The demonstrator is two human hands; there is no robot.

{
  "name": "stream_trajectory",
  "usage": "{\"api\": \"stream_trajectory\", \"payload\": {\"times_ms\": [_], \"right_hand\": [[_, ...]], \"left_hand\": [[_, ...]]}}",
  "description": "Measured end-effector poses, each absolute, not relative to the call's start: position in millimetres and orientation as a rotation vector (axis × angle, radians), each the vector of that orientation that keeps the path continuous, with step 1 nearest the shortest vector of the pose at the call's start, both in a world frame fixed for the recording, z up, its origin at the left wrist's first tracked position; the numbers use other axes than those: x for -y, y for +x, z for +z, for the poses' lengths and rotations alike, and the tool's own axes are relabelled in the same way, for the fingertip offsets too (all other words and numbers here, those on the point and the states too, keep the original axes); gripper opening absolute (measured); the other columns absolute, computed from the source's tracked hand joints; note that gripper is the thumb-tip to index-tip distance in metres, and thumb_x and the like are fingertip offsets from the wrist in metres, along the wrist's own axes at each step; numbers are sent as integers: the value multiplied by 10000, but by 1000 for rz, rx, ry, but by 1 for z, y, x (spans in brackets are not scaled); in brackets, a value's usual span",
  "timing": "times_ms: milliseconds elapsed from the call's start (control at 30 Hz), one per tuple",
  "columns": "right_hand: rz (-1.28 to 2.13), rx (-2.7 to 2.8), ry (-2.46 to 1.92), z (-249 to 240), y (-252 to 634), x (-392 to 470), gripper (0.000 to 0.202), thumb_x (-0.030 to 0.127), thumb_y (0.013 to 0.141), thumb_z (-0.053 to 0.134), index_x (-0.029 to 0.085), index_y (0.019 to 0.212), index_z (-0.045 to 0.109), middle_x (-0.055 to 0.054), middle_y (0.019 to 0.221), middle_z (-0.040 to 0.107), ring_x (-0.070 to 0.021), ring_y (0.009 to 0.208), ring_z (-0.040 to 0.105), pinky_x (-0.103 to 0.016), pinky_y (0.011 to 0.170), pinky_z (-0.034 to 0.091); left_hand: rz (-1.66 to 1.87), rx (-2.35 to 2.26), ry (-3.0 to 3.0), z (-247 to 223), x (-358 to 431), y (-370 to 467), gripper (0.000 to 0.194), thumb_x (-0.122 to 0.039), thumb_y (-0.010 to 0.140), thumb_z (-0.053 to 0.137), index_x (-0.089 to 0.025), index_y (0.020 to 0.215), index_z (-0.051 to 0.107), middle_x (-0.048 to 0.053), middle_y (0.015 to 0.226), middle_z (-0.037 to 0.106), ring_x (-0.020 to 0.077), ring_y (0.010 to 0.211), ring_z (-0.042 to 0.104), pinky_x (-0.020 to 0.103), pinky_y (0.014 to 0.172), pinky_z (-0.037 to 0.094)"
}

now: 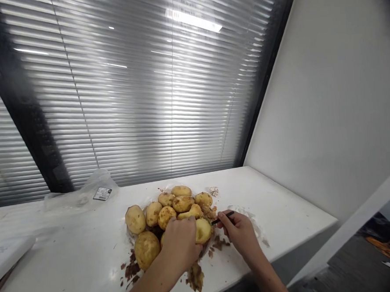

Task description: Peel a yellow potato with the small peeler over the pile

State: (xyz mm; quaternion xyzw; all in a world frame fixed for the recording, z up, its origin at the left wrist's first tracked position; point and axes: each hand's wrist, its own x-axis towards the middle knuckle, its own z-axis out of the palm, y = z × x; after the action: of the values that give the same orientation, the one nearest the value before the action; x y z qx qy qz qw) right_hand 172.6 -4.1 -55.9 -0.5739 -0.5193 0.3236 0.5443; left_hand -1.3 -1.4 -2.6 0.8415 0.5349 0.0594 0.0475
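Left hand (180, 244) clenches a pale yellow half-peeled potato (203, 230) while right hand (240, 232) grips a slim black peeler (223, 217) (blade toward fingers); a slip risks cuts.

The tabletop (73, 268) looks smooth, glossy white. Potatoes (172, 209) on it have matt, pale yellow surfaces; rough brown peelings (132, 269) lie beside them, a clear crinkled plastic bag (85, 190) behind.

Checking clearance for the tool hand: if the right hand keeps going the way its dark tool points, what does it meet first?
Probably the peeled potato held in the left hand. The right hand aims its dark tool leftward, the tip about at that potato. Depth is unclear from this one view.
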Motion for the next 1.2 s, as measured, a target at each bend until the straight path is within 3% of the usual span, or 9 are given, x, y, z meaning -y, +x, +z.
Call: {"api": "stream_trajectory", "payload": {"times_ms": [133, 300, 467, 600, 767, 933, 1200], "right_hand": [[857, 1293, -1326, -54, 169, 6, 501, 611, 795, 591, 166, 564, 601, 22, 425, 519, -81, 318, 393, -213, 341, 298], [592, 1301, -1439, -52, 171, 9, 476, 578, 808, 598, 166, 571, 627, -21, 498, 585, -118, 411, 492, -217, 386, 351], [720, 1330, -1390, -53, 167, 10, 498, 584, 843, 540, 174, 565, 598, -2, 463, 559, -107, 364, 452, -227, 384, 346], [504, 1341, -1484, -54, 165, 9, 483, 553, 848, 551, 169, 561, 611, -31, 529, 610, -129, 454, 519, -229, 440, 375], [741, 1310, -1433, -56, 166, 8, 513, 601, 843, 523, 170, 576, 602, 9, 443, 535, -104, 342, 432, -226, 364, 324], [567, 1264, -1519, -56, 171, 8, 503, 595, 806, 584, 174, 531, 601, 8, 426, 519, -108, 371, 438, -225, 383, 327], [832, 1047, -1408, -67, 178, 11, 492, 590, 757, 652, 162, 524, 587, 40, 365, 447, -80, 320, 362, -212, 362, 255]], "left_hand": [[182, -1635, 2560, -3, 2, -1, 294, -324, 708, 617, -149, 944, 625, 107, 927, 701, 319, 895, 634, 433, 871, 464], [159, -1623, 2565, 0, 4, -1, 315, -327, 721, 613, -135, 971, 624, 121, 928, 699, 321, 891, 639, 432, 869, 463], [170, -1635, 2554, -2, 3, -1, 303, -310, 716, 605, -139, 965, 624, 120, 931, 698, 320, 888, 638, 432, 864, 464], [196, -1636, 2563, -5, 2, -1, 307, -315, 705, 605, -144, 958, 625, 112, 917, 700, 311, 872, 641, 421, 852, 472], [177, -1632, 2560, -3, 3, -1, 296, -302, 698, 608, -142, 946, 627, 117, 921, 702, 320, 879, 640, 429, 841, 484], [184, -1627, 2565, -4, 2, -1, 315, -309, 707, 611, -132, 966, 633, 119, 914, 704, 316, 872, 645, 433, 860, 480], [155, -1634, 2545, -3, 2, -1, 327, -316, 694, 639, -136, 968, 629, 119, 915, 702, 326, 879, 641, 440, 847, 483]]}}
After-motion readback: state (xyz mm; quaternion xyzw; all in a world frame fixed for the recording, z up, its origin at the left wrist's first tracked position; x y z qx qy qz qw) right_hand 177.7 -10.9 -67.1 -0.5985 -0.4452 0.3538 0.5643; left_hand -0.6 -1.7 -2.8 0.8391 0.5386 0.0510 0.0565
